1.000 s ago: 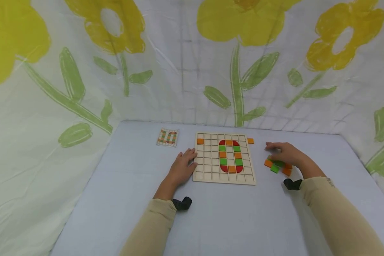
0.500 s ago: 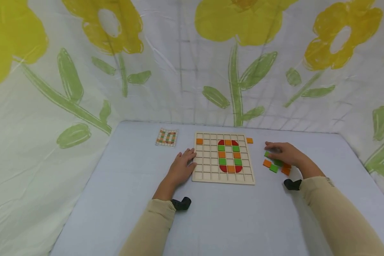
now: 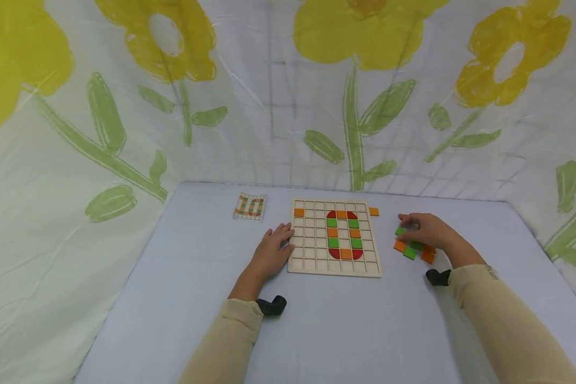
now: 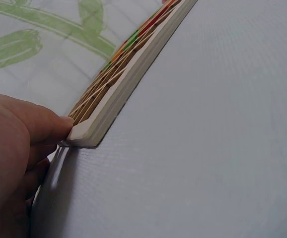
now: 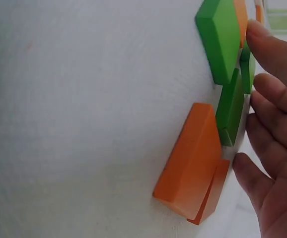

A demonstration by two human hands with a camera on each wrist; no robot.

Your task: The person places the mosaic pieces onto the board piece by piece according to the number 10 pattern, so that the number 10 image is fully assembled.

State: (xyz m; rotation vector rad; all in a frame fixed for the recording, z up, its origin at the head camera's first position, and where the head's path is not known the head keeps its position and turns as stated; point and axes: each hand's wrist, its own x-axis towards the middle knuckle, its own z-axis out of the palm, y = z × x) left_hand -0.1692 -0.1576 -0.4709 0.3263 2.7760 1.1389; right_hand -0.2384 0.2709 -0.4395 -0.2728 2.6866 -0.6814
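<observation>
The square wooden grid board (image 3: 312,240) lies on the table with red, green and orange tiles forming a ring in its right half. A single orange tile (image 3: 299,213) sits in its upper left. My left hand (image 3: 271,250) touches the board's left edge with fingers extended. In the left wrist view its thumb meets the board's corner (image 4: 86,134). My right hand (image 3: 429,230) hovers over a small pile of green tiles (image 5: 220,42) and orange tiles (image 5: 190,158). Its fingers are loosely bent, and the thumb is close to or touching one tile. No tile shows pinched between them.
A small pattern card (image 3: 250,208) with a coloured grid lies behind and left of the board. One loose orange tile (image 3: 374,212) rests beside the board's upper right edge. A flower-painted white sheet (image 3: 278,122) hangs behind the table (image 3: 336,330).
A green tile near the right hand's thumb has come more into sight as the right fingers shifted slightly over the pile. The left hand and board have stayed in place.
</observation>
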